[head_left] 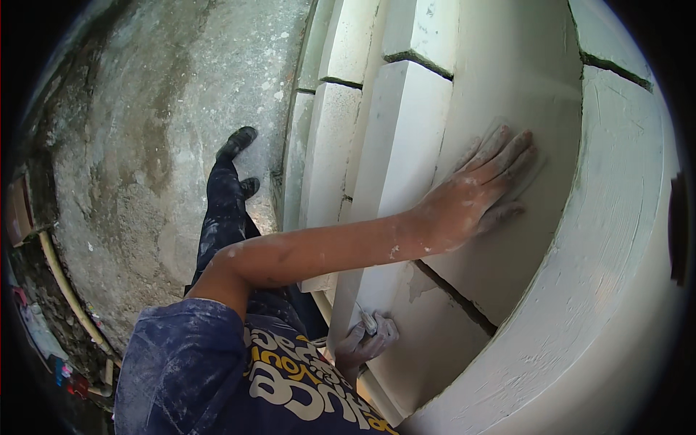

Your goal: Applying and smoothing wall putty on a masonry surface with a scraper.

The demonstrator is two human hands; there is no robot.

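My left hand reaches across on a bare, dusty arm and lies with fingers outstretched on the pale grey board face at the right; its fingertips are smeared by motion. My right hand is lower, beside a white squared ledge, its fingers closed round a small metal tool, whose exact kind I cannot make out. Dark, rough gaps cut across the board and ledges. A curved white band with a brushed or plastered surface borders the board on the right.
My legs in dark trousers stand on a stained concrete floor at the left. More stepped white ledges run alongside. At the far left edge lie a long pale pole and assorted scraps.
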